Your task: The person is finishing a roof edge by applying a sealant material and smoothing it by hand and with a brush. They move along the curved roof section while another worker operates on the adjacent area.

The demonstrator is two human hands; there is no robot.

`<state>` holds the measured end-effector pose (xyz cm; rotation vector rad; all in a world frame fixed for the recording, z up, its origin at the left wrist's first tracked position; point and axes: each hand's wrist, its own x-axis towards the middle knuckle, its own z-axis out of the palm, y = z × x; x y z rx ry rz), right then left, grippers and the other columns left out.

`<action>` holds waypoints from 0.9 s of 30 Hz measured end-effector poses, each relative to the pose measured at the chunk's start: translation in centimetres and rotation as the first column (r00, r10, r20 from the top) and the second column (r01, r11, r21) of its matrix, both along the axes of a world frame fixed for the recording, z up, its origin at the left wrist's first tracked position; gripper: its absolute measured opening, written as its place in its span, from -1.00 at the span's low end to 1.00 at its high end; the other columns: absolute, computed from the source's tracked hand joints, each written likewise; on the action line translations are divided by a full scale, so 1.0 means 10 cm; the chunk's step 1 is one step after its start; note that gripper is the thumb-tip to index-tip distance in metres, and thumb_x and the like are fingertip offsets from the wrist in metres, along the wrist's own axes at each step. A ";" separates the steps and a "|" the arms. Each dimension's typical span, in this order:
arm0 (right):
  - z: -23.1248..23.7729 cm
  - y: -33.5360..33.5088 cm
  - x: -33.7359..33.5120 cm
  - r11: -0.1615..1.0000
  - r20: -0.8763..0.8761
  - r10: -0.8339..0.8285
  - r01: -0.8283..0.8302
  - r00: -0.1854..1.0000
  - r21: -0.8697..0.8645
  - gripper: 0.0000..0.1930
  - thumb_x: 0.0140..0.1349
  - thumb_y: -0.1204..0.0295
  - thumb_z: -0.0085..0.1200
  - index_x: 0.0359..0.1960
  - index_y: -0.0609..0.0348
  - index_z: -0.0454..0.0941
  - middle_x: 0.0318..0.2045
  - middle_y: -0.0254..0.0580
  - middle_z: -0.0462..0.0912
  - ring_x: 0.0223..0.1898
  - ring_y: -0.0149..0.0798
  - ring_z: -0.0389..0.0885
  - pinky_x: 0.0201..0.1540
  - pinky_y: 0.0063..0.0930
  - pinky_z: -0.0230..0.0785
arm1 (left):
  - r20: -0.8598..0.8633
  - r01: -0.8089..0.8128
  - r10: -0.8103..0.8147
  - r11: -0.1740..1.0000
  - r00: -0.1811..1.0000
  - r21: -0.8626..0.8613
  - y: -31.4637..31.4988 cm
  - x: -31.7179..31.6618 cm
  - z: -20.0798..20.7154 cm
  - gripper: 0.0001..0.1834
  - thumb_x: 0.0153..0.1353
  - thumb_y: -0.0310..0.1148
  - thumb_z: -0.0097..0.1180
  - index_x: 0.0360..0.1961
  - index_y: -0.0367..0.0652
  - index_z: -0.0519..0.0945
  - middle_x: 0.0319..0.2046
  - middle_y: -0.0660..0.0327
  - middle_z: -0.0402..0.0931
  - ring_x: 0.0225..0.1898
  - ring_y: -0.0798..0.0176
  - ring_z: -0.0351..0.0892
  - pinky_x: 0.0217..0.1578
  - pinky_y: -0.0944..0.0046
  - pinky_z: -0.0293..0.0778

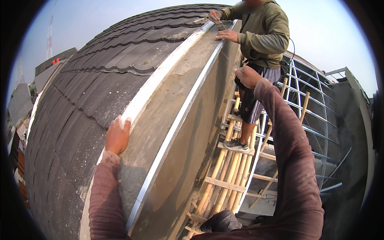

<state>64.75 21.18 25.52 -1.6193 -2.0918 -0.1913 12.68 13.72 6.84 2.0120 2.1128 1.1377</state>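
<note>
My left hand (117, 135) is closed over the long white strip (152, 85) along the roof tiles' edge, its fingertips at the strip. Beside it runs a grey cement wall top (176, 90), bordered on its right by a straight silvery metal bar (160, 160). My right hand (248, 77) is raised in front of the co-worker, fingers curled together in a pinch; whatever they may hold is hidden. At the far end of the wall, the co-worker's one hand (215, 16) holds a brush (219, 26), while the other hand (228, 36) rests near the bar.
Dark roof tiles (92, 94) slope away on the left. The co-worker (266, 36) stands on a bamboo scaffold (230, 176) with wooden cross-slats, right of the wall and high above ground. Metal roof framing (310, 104) extends farther right.
</note>
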 end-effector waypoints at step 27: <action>-0.86 -1.06 0.14 0.997 -0.188 0.069 -0.063 0.980 0.037 -0.55 0.55 0.21 -0.11 -0.32 0.44 0.53 -0.48 0.35 0.54 -0.37 0.36 0.46 -0.16 0.00 0.38 | 0.002 -0.006 0.006 1.000 1.000 -0.014 -0.01 0.08 0.05 -0.18 0.49 0.19 -0.17 0.43 -0.37 0.32 0.37 -0.31 0.32 0.44 -0.25 0.26 0.42 -0.03 0.20</action>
